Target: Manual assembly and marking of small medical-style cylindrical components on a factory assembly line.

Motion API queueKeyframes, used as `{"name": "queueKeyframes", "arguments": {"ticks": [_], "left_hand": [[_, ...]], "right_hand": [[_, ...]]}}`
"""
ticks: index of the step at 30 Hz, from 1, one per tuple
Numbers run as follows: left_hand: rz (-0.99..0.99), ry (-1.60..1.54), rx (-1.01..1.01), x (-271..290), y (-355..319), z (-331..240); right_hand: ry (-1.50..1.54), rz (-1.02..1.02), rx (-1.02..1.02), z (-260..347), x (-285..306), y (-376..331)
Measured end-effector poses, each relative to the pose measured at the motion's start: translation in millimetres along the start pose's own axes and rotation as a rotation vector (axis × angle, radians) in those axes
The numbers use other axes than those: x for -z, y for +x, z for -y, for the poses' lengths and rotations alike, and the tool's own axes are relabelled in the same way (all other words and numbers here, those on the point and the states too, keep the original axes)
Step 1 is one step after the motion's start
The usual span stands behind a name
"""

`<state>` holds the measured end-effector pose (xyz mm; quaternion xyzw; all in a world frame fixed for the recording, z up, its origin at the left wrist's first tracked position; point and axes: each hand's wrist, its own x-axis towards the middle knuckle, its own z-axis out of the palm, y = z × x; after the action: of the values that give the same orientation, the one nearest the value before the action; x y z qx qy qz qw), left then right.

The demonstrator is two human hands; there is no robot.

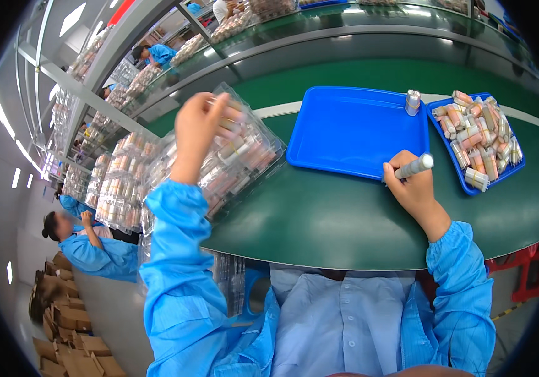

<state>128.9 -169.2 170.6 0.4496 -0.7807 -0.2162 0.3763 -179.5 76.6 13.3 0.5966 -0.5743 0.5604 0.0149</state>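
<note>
A green worktable [320,220] ran beneath your left hand [198,122] and right hand [416,191]. A clear tray [276,148] of banded bundles [244,157] sat under the left, whose blurred grip I couldn't make out. A blue tray [351,135] lay between them, a smaller blue tray [502,177], bundle-filled, beyond your right, which pinched a grey cylinder [415,165].

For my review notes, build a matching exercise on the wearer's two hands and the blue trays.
1. larger blue plastic tray
2. left hand
3. right hand
4. smaller blue plastic tray

A. gripping a shiny grey cylinder
B. heaped with small pinkish tubes
C. one pale upright bundle in its far right corner
D. at clear plastic packaging full of tubes

Pairs: 1C; 2D; 3A; 4B
</note>
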Motion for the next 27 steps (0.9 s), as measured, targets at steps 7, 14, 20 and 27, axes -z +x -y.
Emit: {"name": "queueKeyframes", "arguments": {"ticks": [7, 14, 20, 27], "left_hand": [[-0.054, 1.126, -0.224, 12, 75, 53], [0.015, 1.023, -0.186, -14, 96, 59], [0.294, 0.322, 0.020, -3, 100, 110], [0.433, 0.359, 0.291, 16, 71, 35]], "right_hand": [[-0.072, 0.008, 0.035, 4, 1, 5], [-0.114, 0.002, 0.066, 2, 4, 5], [-0.091, 0.031, 0.073, 3, -1, 3], [-0.113, 0.043, 0.089, 2, 0, 2]]}}
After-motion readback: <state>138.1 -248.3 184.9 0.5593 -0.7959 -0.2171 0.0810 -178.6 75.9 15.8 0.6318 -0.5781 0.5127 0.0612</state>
